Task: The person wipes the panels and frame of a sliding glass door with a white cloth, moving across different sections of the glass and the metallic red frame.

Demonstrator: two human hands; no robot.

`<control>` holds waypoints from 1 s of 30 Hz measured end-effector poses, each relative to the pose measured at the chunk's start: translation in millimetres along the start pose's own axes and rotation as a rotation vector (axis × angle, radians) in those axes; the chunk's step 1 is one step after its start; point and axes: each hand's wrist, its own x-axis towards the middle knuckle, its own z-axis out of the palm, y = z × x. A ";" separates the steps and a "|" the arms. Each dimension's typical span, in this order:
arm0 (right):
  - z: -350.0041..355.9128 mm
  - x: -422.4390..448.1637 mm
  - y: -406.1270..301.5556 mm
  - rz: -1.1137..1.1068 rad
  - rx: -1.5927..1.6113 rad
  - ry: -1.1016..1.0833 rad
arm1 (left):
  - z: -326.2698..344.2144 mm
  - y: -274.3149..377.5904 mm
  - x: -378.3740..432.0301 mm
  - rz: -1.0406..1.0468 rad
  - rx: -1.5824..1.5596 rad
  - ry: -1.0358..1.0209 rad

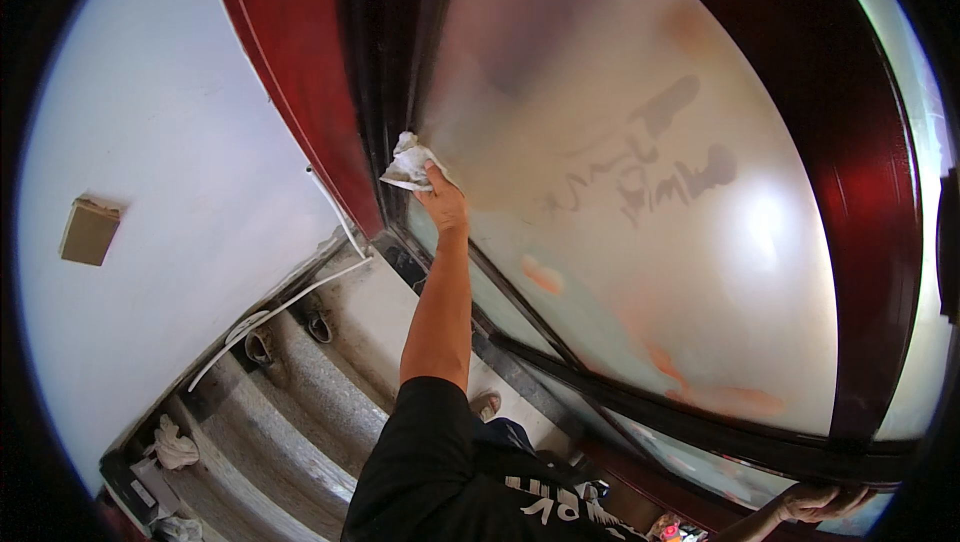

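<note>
My left hand (444, 201) grips a crumpled white cloth (409, 167), its thumb on top. The cloth lies against the dark inner edge of the frame (390, 92), beside a large frosted glass pane (600, 257). Grey brush-like characters and orange patches mark the pane. At the lower right my right hand (817, 503) has its fingers curled at the underside of a dark, glossy rail (750, 433) below the pane. Part of that hand's grip is hidden by the rail.
Speckled stone steps (315, 407) descend at the lower left, with a pair of shoes (259, 345) by the wall. White conduit (277, 308) sticks out along the white wall (172, 129). Rumpled cloth (176, 443) and a box (154, 486) lie lower down. My foot (487, 405) is on the landing.
</note>
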 end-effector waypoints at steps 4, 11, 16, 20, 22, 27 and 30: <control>-3.8 -0.7 2.9 -0.013 -0.026 -0.026 | -3.5 -5.4 -8.2 -0.166 -0.115 -0.049; 1.6 6.7 6.2 0.012 -0.006 -0.042 | -39.0 -79.4 57.7 -0.087 0.076 0.099; 6.2 8.1 8.7 -0.078 -0.048 -0.061 | -29.3 -77.6 53.4 -0.277 0.239 0.056; -0.5 8.1 10.4 -0.070 -0.033 -0.050 | -24.3 -69.4 -27.8 -0.466 0.104 -0.007; 10.3 7.7 7.4 -0.054 0.030 -0.013 | -48.1 -95.8 -39.3 -0.419 -0.030 -0.031; 0.8 3.6 13.9 -0.036 0.034 -0.006 | -45.9 -60.1 -187.7 -0.627 -0.067 -0.060; 7.7 5.9 5.8 -0.017 0.115 0.048 | -74.8 -97.2 -237.8 -0.681 -0.163 -0.109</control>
